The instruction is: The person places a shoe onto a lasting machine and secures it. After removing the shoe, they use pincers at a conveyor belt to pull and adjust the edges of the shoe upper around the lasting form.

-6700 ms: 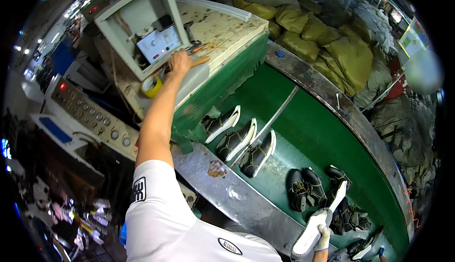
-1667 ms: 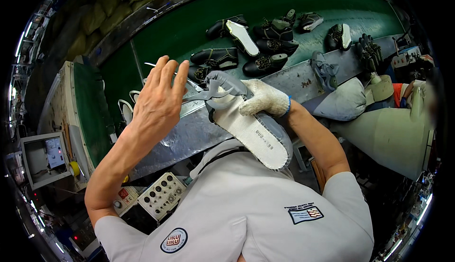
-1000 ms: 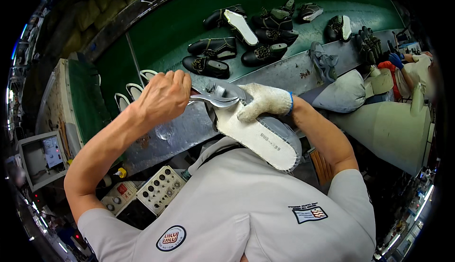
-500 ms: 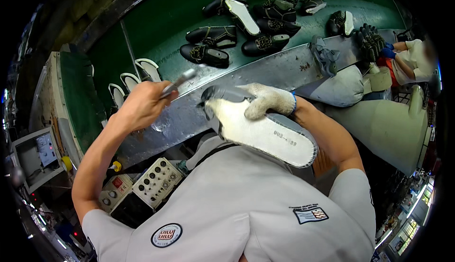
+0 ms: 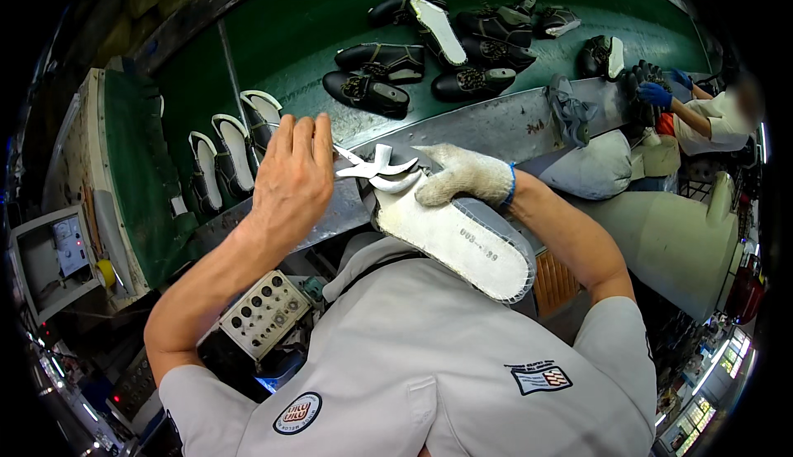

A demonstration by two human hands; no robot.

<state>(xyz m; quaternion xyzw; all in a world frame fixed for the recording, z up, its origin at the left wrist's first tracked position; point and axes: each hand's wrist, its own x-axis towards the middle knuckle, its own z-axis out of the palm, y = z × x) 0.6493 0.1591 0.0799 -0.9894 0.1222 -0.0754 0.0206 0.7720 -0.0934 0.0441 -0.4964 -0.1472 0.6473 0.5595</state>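
My bare left hand is closed around the handles of metal lasting pincers. Their curved jaws lie over the toe end of a shoe upper, touching or nearly touching its edge; exactly what they grip, if anything, I cannot tell. The shoe is sole side up, with a white insole board facing me and a grey edge folded around it. My right hand, in a white knitted glove with a blue cuff, grips the shoe by its middle, thumb on the insole. The pincers' handles are mostly hidden behind my left fingers.
Several black shoes lie on the green conveyor belt beyond a metal ledge. More shoes stand at left, near a control box. A grey shoe rests on the ledge. A co-worker's blue-gloved hand touches dark shoes.
My left hand has swung right and brought the pincers onto the shoe's toe end. The shoe has shifted slightly left in view. The co-worker's blue-gloved hands have moved over the dark shoes.
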